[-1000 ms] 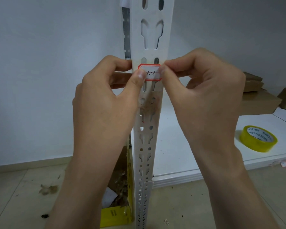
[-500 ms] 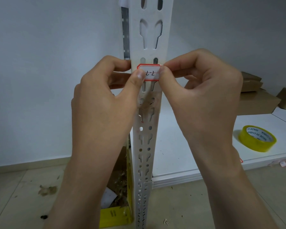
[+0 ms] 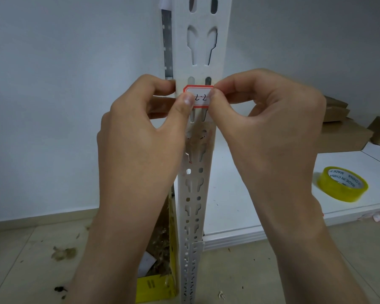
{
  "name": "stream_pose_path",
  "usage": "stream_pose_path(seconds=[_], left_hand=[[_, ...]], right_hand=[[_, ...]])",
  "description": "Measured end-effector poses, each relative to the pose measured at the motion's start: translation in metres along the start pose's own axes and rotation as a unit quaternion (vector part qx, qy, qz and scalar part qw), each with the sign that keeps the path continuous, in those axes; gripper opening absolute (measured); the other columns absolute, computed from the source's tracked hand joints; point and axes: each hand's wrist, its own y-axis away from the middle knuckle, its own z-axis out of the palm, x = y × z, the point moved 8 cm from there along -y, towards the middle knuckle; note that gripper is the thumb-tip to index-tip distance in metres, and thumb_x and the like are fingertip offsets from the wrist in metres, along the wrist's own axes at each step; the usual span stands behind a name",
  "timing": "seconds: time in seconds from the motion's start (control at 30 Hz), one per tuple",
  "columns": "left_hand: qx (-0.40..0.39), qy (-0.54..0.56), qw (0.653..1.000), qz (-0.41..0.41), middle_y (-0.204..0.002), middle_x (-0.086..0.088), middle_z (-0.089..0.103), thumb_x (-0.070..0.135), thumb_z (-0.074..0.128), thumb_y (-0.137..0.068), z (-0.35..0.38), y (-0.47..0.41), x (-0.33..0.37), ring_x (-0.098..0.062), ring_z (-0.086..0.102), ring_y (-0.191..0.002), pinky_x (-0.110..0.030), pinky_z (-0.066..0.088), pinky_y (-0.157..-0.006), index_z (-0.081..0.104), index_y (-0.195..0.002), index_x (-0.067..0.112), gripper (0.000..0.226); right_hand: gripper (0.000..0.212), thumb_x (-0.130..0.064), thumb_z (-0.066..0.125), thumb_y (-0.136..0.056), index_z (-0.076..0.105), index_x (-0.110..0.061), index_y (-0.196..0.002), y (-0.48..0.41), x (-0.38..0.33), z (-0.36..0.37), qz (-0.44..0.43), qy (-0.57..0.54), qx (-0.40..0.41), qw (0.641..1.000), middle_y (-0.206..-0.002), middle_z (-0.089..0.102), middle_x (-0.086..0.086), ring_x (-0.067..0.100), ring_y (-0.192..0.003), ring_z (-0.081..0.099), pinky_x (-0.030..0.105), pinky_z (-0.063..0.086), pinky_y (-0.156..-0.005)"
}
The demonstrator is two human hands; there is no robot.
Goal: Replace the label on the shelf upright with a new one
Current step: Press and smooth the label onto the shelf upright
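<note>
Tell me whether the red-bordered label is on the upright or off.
On: the label lies flat against the upright, left hand and right hand holding its ends. Adhesion: cannot tell.

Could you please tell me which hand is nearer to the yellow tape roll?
Right. The right hand pinches the right end of the label, with the tape roll lying lower right of it; the left hand holds the label's left end, farther away.

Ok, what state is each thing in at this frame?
label, held flat against the upright at both ends
upright, standing, residue patch just below the label
left hand, thumb pinching the label's left end
right hand, thumb pinching the label's right end
tape roll, lying flat on the shelf, untouched
yellow box, open, on the floor
</note>
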Motion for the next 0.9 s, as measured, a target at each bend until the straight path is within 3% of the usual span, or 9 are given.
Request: stream_pose_path(seconds=[0.3, 0.6, 0.67, 0.8, 0.9], left_hand=[[0.000, -0.003, 1.000, -0.001, -0.104, 0.019, 0.073, 0.047, 0.063, -0.093, 0.0000, -0.0012, 0.0004, 0.000, 0.069, -0.098, -0.038, 0.057, -0.093, 0.067, -0.114, 0.032, 0.026], [0.002, 0.007, 1.000, -0.004, -0.102, 0.018, 0.074, 0.045, 0.063, -0.093, 0.0001, 0.0004, 0.0005, 0.000, 0.070, -0.097, -0.038, 0.057, -0.093, 0.068, -0.113, 0.032, 0.024], [0.003, 0.012, 1.000, -0.005, -0.101, 0.017, 0.074, 0.045, 0.063, -0.093, 0.0001, 0.0003, 0.0004, -0.001, 0.071, -0.096, -0.039, 0.057, -0.092, 0.069, -0.111, 0.032, 0.024], [0.000, 0.008, 1.000, -0.006, -0.101, 0.020, 0.074, 0.047, 0.062, -0.092, -0.0002, -0.0007, -0.0003, 0.001, 0.070, -0.095, -0.037, 0.057, -0.091, 0.068, -0.111, 0.033, 0.024], [0.001, 0.008, 1.000, -0.005, -0.100, 0.020, 0.073, 0.047, 0.063, -0.092, -0.0004, -0.0007, 0.0002, 0.002, 0.070, -0.095, -0.037, 0.057, -0.091, 0.068, -0.111, 0.034, 0.024]], right_hand=[[0.004, -0.030, 0.075, -0.089, 0.076, -0.026, -0.088, 0.0001, 0.0020, -0.0022, 0.012, -0.032, -0.006, 0.999, -0.076, 0.070, -0.022, -0.008, -0.055, 0.058, 0.004, 0.041, -0.062], [0.008, -0.035, 0.074, -0.089, 0.079, -0.029, -0.091, 0.0017, -0.0013, -0.0007, -0.004, -0.008, 0.004, 1.000, -0.079, 0.070, -0.022, -0.011, -0.051, 0.051, 0.000, 0.040, -0.062], [0.004, -0.035, 0.075, -0.088, 0.078, -0.032, -0.087, -0.0003, 0.0016, -0.0013, 0.014, -0.017, -0.008, 1.000, -0.075, 0.071, -0.023, -0.010, -0.052, 0.055, 0.002, 0.040, -0.061], [0.007, -0.028, 0.077, -0.086, 0.075, -0.033, -0.082, -0.0013, 0.0078, -0.0023, 0.053, -0.065, -0.019, 0.996, -0.074, 0.073, -0.022, -0.005, -0.056, 0.065, 0.019, 0.055, -0.059], [0.001, -0.029, 0.076, -0.088, 0.077, -0.030, -0.087, 0.0005, 0.0038, -0.0023, 0.035, -0.042, -0.012, 0.998, -0.077, 0.072, -0.024, -0.007, -0.058, 0.063, 0.014, 0.050, -0.062]])
